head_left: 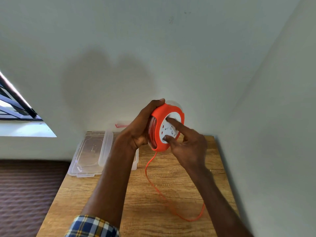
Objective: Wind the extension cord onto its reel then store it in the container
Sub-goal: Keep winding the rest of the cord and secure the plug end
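Note:
An orange reel (162, 115) with a white socket face is held upright above the wooden table (140, 211). My left hand (138, 129) grips its rim and back from the left. My right hand (186, 147) has two fingers pressed on the white face. Coils of orange cord show inside the reel. A loose length of orange cord (153, 183) hangs from the reel's bottom and loops across the table to the right. The clear plastic container (106, 147) stands at the table's far left, partly hidden behind my left forearm.
The container's clear lid (87, 154) lies flat beside it, overhanging the table's left edge. A red-handled piece (121, 125) sits behind the container by the wall. Walls close in at the back and right. A window is at the far left.

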`<action>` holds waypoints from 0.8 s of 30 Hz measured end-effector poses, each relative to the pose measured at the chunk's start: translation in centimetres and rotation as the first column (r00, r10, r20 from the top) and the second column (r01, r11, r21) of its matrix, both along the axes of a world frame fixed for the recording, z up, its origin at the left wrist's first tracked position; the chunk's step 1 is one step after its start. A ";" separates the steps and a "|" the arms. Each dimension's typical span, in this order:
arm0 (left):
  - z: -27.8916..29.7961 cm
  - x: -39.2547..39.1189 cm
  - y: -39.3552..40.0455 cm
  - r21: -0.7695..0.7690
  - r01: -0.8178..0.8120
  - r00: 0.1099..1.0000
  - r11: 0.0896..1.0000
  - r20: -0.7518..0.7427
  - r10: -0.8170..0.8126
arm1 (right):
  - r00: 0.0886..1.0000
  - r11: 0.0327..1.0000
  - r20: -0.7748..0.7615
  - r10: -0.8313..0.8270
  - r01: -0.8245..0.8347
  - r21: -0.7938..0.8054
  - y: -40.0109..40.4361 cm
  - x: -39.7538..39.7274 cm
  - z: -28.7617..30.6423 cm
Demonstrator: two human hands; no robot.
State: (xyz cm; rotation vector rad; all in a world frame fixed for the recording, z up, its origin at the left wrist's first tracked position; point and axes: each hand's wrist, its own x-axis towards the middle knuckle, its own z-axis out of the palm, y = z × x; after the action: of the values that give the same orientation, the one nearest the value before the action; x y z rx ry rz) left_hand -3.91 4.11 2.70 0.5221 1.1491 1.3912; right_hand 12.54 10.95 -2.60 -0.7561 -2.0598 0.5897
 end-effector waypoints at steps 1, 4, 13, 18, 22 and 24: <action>0.1 0.1 0.0 -0.009 -0.005 1.000 1.000 -0.014 0.005 | 0.997 0.989 -0.068 -0.044 0.034 -0.142 -0.6 -0.3 0.1; 0.2 0.5 -0.1 -0.019 -0.032 0.999 0.999 -0.016 0.032 | 0.967 0.858 -0.215 -0.139 0.009 -0.513 -1.4 -1.4 0.7; 0.3 0.1 -0.1 0.012 -0.075 0.997 0.997 0.021 0.075 | 0.999 0.980 -0.032 -0.019 0.012 -0.199 -0.5 -0.7 1.1; 0.3 -0.6 -0.4 -0.002 -0.028 0.999 1.000 0.023 0.028 | 0.981 0.982 0.052 0.185 -0.187 0.032 1.9 0.6 -0.1; 0.0 -0.6 -0.8 -0.042 -0.012 1.000 0.999 0.022 0.013 | 0.962 0.956 0.081 0.260 -0.269 0.119 2.4 1.0 -0.3; -0.1 -0.6 -0.8 -0.040 -0.004 1.000 0.999 0.028 0.006 | 0.957 0.945 0.098 0.272 -0.285 0.160 2.3 0.9 -0.3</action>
State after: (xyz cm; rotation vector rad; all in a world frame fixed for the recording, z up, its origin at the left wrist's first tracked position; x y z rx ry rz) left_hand -4.54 3.30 2.62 0.4701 1.1537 1.3730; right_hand 13.42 13.25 -2.94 -0.3931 -2.2730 0.5340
